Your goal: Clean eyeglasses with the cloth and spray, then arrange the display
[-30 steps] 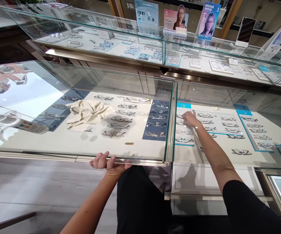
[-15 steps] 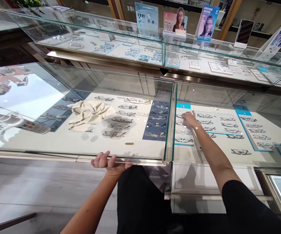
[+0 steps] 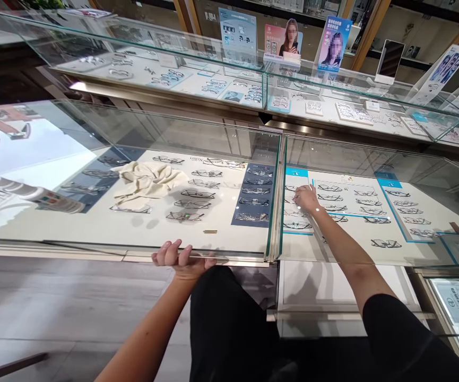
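Note:
My left hand (image 3: 183, 261) is curled over the front edge of the left glass display case (image 3: 105, 255), its fingertips on top of the rim. My right hand (image 3: 306, 198) reaches into the right-hand case, over the left column of frames on a white and blue display card (image 3: 296, 172). Its fingers are pinched at a pair of eyeglasses (image 3: 289, 201), partly hidden by the hand. Another pair of eyeglasses (image 3: 297, 226) lies nearer to me on the same card. A crumpled cream cloth (image 3: 149, 183) lies inside the left case, touching eyeglasses there.
A glass divider (image 3: 277, 196) stands between the two cases. Rows of eyeglasses (image 3: 197, 194) lie in the left case, with a small gold-coloured bar (image 3: 210, 231) near its front. Beyond runs another glass showcase (image 3: 197, 79) with upright advertising cards (image 3: 333, 45).
My right hand has shifted slightly toward me along the column of eyeglasses. The left hand keeps its place on the case edge. The view has shifted a little.

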`<state>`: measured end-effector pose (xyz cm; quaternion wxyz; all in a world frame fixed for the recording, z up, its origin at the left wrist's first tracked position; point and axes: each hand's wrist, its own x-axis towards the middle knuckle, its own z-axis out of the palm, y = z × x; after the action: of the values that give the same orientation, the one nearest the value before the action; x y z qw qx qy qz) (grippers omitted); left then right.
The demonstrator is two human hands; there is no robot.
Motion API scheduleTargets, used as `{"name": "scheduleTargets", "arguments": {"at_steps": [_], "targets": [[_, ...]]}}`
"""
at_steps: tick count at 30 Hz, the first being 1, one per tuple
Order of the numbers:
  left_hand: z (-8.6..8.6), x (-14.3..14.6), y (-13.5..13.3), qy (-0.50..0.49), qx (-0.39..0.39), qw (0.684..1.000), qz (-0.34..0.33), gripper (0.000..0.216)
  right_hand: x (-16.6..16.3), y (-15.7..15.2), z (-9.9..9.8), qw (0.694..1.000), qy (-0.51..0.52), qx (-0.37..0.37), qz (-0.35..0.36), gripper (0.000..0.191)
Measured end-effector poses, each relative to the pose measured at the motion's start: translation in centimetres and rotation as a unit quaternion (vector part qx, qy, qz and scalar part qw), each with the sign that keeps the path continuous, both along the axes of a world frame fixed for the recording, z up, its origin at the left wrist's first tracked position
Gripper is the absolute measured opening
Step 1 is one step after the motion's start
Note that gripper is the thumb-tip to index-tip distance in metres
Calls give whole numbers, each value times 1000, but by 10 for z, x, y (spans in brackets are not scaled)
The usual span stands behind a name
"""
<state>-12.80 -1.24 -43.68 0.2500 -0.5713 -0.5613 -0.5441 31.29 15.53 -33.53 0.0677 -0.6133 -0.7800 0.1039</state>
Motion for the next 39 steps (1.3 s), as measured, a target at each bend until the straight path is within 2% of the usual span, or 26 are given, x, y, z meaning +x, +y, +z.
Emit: {"name": "scheduleTargets", "arguments": {"at_steps": [4,9,15,21,25,28,31,35,37,39], "targets": [[7,4,5,74,81,993,-29,69,-2,-1,2,1000,-10,3,-6,27],[0,3,9,9,23,1000,-6,72,-4,-3,5,1000,-20,3,-6,26],[1,6,12,85,100,990,-49,64,-16,-13,18,999,-17,47,-16,19],[2,10,14,18,30,999,-21,71,-44,-52,24,996,-8,82,18,18],[4,14,15,33,46,998,-38,64,-52,-92,21,995,0,60,75,17],[6,16,18,79,90,990,-74,59,-48,-122,23,993,4,29,111,13],[2,16,21,85,98,987,-97,59,-38,-152,31,991,7,-20,133,13],[-8,15,26,48,85,990,-103,61,-27,-194,56,981,22,-109,160,13],[-11,15,26,43,82,992,-85,61,-28,-213,77,967,48,-198,150,16],[-12,17,26,48,83,992,-76,60,-32,-228,105,927,94,-340,123,21]]}}
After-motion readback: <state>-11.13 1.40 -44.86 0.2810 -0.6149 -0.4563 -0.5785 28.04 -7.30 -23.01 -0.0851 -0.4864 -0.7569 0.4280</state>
